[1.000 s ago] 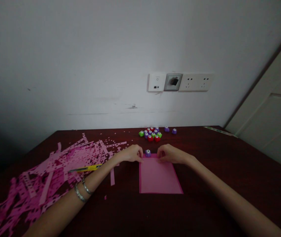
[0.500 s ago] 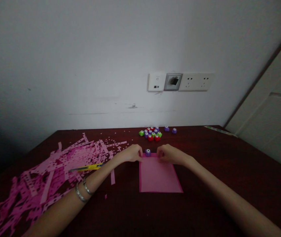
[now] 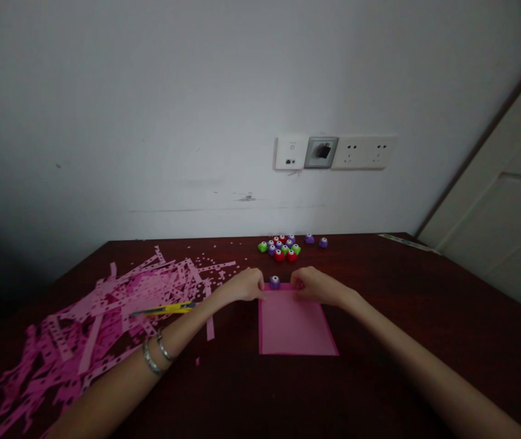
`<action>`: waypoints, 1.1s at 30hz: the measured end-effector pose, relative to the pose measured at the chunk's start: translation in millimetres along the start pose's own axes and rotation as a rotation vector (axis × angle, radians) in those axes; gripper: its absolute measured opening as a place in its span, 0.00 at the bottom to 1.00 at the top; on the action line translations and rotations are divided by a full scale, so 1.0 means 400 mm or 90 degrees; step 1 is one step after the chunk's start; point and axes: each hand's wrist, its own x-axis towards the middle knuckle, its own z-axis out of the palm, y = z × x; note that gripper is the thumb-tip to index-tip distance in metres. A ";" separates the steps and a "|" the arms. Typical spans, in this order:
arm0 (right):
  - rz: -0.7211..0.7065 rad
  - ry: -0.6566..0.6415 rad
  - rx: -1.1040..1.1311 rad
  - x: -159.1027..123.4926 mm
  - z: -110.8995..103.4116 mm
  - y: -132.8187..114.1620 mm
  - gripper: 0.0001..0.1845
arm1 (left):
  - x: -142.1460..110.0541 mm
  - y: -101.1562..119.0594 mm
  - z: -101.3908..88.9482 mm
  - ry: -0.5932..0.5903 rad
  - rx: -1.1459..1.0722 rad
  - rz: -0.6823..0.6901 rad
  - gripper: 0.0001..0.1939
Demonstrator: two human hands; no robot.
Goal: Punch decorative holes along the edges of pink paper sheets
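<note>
In the head view, the left hand point(image 3: 250, 284) and right hand point(image 3: 312, 285) lie at the far end of two layered pages, a light pink sheet point(image 3: 294, 326) over a deeper pink sheet point(image 3: 285, 286) whose margin shows along the far and right sides. These lie near the middle of the surface point(image 3: 379, 292), well in from its far edge. The left hand's bent fingers touch the paper's far left corner; the right hand is curled over the far right part. Whether either one pinches the paper cannot be told. Between them a small purple piece point(image 3: 274, 282) with an eye-like top sits at the far margin, apart from both hands. Little has changed over the last second: the hands and purple piece keep their places against the paper, and the slight shift seems to come from the camera, so the work stays centred on that margin. Toward the surface's left edge spreads a heap of pink scraps point(image 3: 141, 292), with a yellow cutter point(image 3: 169, 309) across it. More eye-topped pieces point(image 3: 279, 256) cluster near the far edge, and a flat strip point(image 3: 409, 244) lies at the far right corner.
</note>
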 end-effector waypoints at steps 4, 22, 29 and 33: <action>0.001 -0.005 -0.002 -0.001 -0.005 -0.002 0.05 | 0.002 -0.002 -0.004 -0.003 -0.029 0.004 0.03; -0.054 -0.121 0.252 0.014 -0.020 0.043 0.13 | 0.015 -0.044 -0.011 -0.100 -0.348 0.012 0.09; -0.033 -0.117 0.232 0.016 -0.016 0.046 0.14 | -0.010 -0.033 -0.033 -0.136 -0.308 -0.032 0.09; -0.007 -0.105 0.227 0.019 -0.009 0.051 0.14 | -0.009 -0.027 -0.030 -0.132 -0.294 -0.068 0.10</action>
